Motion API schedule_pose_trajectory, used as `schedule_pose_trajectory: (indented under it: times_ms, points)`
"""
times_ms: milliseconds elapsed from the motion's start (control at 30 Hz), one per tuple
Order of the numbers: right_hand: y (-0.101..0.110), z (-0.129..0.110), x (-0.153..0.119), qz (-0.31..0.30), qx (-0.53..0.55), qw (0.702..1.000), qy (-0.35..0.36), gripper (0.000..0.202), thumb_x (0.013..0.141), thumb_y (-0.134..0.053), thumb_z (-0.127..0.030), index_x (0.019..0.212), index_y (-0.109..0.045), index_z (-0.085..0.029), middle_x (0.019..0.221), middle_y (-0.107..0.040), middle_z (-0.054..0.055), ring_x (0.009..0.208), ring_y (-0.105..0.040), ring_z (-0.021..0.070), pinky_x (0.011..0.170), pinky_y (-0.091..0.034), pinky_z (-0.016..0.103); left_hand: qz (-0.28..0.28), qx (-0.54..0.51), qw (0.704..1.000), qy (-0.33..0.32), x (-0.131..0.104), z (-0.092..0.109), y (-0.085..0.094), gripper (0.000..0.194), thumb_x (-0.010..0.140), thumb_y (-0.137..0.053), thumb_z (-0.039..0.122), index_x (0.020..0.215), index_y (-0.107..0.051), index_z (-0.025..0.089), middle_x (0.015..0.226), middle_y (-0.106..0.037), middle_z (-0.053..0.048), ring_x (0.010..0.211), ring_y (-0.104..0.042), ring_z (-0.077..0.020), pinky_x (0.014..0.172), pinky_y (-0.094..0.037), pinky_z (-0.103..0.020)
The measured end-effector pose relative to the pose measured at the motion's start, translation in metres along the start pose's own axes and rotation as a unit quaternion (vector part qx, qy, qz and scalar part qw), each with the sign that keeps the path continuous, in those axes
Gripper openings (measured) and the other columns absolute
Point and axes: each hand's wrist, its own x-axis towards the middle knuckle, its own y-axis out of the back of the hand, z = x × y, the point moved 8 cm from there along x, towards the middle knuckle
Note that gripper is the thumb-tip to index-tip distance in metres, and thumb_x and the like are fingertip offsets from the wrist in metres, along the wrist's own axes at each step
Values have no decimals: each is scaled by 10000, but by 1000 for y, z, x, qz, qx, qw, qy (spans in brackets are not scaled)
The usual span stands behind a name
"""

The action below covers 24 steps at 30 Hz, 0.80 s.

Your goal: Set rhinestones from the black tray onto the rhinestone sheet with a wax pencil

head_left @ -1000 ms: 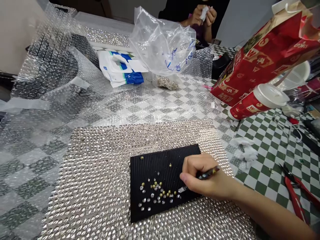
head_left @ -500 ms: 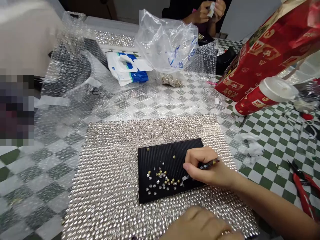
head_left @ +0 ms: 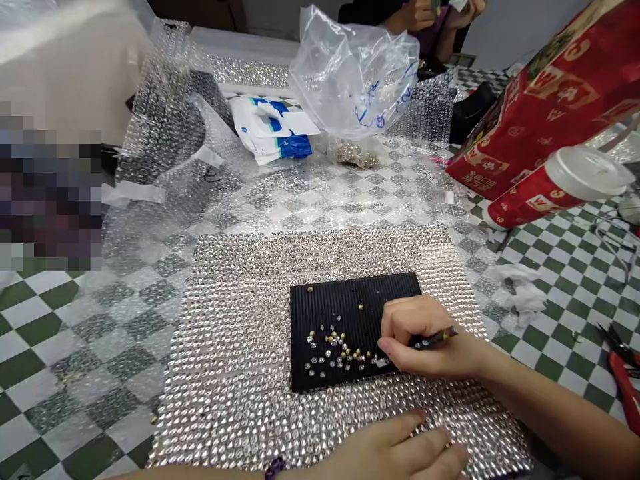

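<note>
Checkered cloth [head_left: 50,293] is overlaid by a panel [head_left: 240,320] already mostly stone-covered; loose stones [head_left: 329,353] are left on the tray [head_left: 390,288] beneath the right hand [head_left: 420,337], closed around a tool [head_left: 443,336]. The left hand [head_left: 393,450], laid spread over the panel, seems empty.

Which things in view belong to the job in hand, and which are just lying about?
Seemingly in use:
pen-like tool in the right hand
black ridged tray
loose stones on it
stone-studded sheet beneath

Seemingly lying about:
red paper bag
lidded cup
white-blue packet
pliers
</note>
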Motion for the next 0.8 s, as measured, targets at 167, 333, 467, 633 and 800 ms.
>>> schedule_pose_trajectory:
  times_ms: [167,333,467,633,800]
  points:
    - [1,0,0,-1,-27,1000,4,389,915,-599,-79,632,-377,-226,583,-526,-54,529,-482,75,530,-379,215,-15,-2,1000,-14,1,-3,2,265,1136,-488,332,1261,-718,378,1428,-618,111,1296,-561,-109,1119,-465,-255]
    - [1,-1,1,-14,-44,999,3,391,914,-587,-85,634,-357,-233,573,-519,-53,524,-473,81,530,-379,228,-18,-6,1000,-20,4,-6,6,282,1138,-485,293,1249,-719,402,1382,-641,151,1270,-573,-82,1110,-475,-240]
    - [-1,-3,1,-20,-50,998,24,386,912,-582,-82,631,-363,-233,569,-521,-51,526,-476,83,537,-383,238,-25,-7,999,-26,3,-7,7,287,1139,-478,296,1253,-720,403,1382,-641,145,1263,-581,-85,1103,-476,-239]
    - [14,5,1,50,68,996,-8,414,902,-647,-101,608,-382,-222,574,-541,-55,505,-490,74,491,-384,212,-36,0,998,-48,-2,-6,2,361,1151,-392,264,1331,-679,389,1448,-599,119,1313,-559,-97,1126,-463,-264]
    - [72,14,-12,281,32,958,-34,441,941,-679,-272,598,-405,-229,574,-539,-45,522,-489,102,492,-415,239,-12,11,999,-50,-3,-5,0,318,1150,-435,273,1325,-677,380,1410,-627,124,1279,-580,-94,1144,-452,-283]
